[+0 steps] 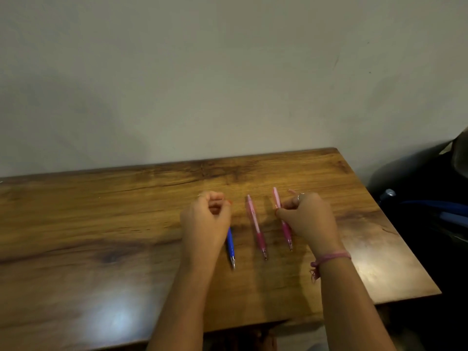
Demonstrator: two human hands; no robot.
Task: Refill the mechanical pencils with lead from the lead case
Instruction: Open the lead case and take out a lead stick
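Three mechanical pencils lie side by side on the wooden table [101, 224], tips toward me. The blue pencil [230, 245] is on the left, its upper half hidden under my left hand [206, 219], whose fingers are curled; whether they grip it I cannot tell. A pink pencil [255, 225] lies free in the middle. My right hand [307, 219] pinches the barrel of the right pink pencil [277, 198] between thumb and fingers. No lead case is visible.
A plain wall stands right behind the table's far edge. The table's right edge [395, 224] drops off to dark objects, including something blue [435, 206], on the right. A pink thread bracelet [329, 258] is on my right wrist.
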